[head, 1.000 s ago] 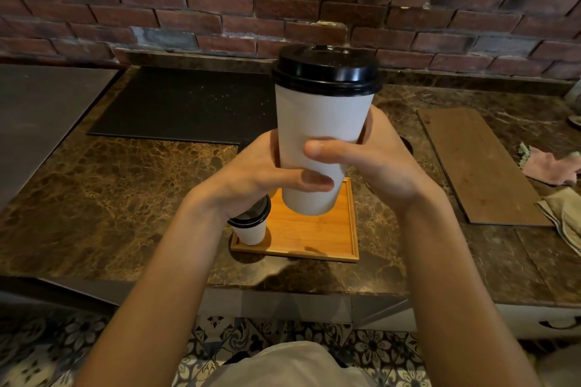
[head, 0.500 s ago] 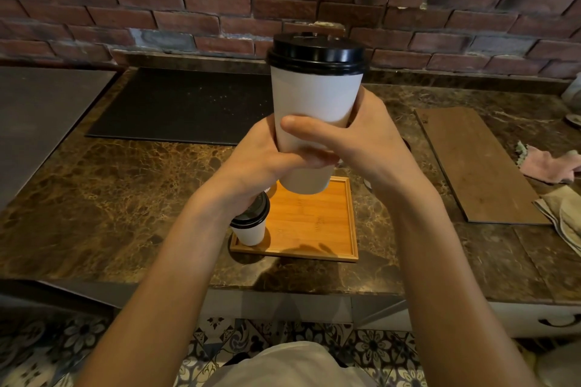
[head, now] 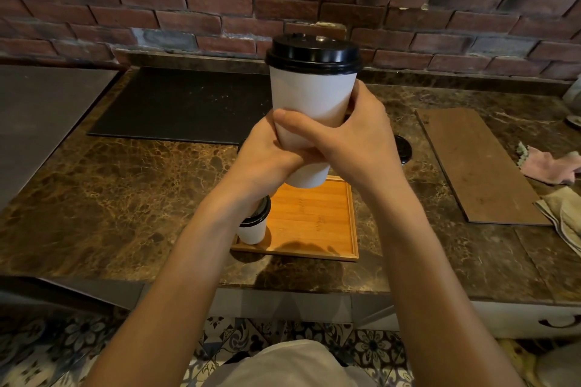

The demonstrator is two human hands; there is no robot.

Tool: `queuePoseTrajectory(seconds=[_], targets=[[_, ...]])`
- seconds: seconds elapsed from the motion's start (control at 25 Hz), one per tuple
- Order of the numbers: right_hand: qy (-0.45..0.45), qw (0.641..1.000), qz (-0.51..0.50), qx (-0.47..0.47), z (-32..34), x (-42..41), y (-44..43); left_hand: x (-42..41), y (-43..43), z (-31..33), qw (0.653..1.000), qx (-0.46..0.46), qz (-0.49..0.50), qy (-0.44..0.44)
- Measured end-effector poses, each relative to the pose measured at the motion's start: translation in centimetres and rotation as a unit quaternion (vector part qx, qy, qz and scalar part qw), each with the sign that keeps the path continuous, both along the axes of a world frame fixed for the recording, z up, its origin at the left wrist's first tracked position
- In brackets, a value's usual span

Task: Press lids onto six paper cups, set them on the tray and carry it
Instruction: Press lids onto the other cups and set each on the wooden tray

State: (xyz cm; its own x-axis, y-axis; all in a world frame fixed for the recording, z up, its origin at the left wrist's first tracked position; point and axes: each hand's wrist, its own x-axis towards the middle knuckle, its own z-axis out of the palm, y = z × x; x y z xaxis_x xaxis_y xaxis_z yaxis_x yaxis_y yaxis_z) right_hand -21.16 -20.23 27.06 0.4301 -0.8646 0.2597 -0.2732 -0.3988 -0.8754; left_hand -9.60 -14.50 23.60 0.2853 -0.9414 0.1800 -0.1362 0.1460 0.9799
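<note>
A tall white paper cup (head: 311, 97) with a black lid (head: 313, 52) on top is held upright in the air above the wooden tray (head: 314, 223). My left hand (head: 267, 157) grips its lower part from the left. My right hand (head: 352, 138) wraps it from the right, thumb laid across the front. A small white lidded cup (head: 253, 226) stands in the tray's near left corner, half hidden by my left wrist. A black lid (head: 402, 148) lies on the counter behind my right hand.
The brown marble counter (head: 125, 198) carries a black mat (head: 179, 107) at the back left and a wooden board (head: 474, 163) at the right. A pink cloth (head: 547, 163) and a beige cloth (head: 562, 214) lie at the far right. A brick wall (head: 220, 3) rises behind.
Both hands have carried the tall cup slightly away from me and lower towards the tray, and my grip has slid down its side. The small cup has stayed put.
</note>
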Motion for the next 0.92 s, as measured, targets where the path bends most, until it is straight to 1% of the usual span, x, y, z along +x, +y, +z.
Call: queuePoseTrajectory(seconds=[0.16,0.32,0.48,0.6,0.72,0.92], targets=[[-0.036,0.999,0.031,0.020,0.3,-0.6,-0.5,0.3,0.1,0.4,1.000,0.014,-0.019,-0.016],[-0.063,0.994,0.071,0.056,0.2,-1.2,-1.0,0.3,0.3,1.0,0.998,0.015,-0.063,0.000],[-0.103,0.978,0.149,0.108,0.2,-2.0,-1.3,0.6,0.9,1.5,0.990,0.015,-0.134,0.027],[-0.129,0.963,0.201,0.127,0.2,-2.6,-1.4,0.7,1.4,1.8,0.982,0.012,-0.183,0.054],[-0.116,0.956,0.230,0.138,0.3,-2.8,-1.4,0.6,1.7,1.7,0.975,0.015,-0.211,0.067],[-0.087,0.963,0.219,0.129,0.6,-2.7,-1.0,0.6,1.9,1.7,0.977,0.007,-0.195,0.084]])
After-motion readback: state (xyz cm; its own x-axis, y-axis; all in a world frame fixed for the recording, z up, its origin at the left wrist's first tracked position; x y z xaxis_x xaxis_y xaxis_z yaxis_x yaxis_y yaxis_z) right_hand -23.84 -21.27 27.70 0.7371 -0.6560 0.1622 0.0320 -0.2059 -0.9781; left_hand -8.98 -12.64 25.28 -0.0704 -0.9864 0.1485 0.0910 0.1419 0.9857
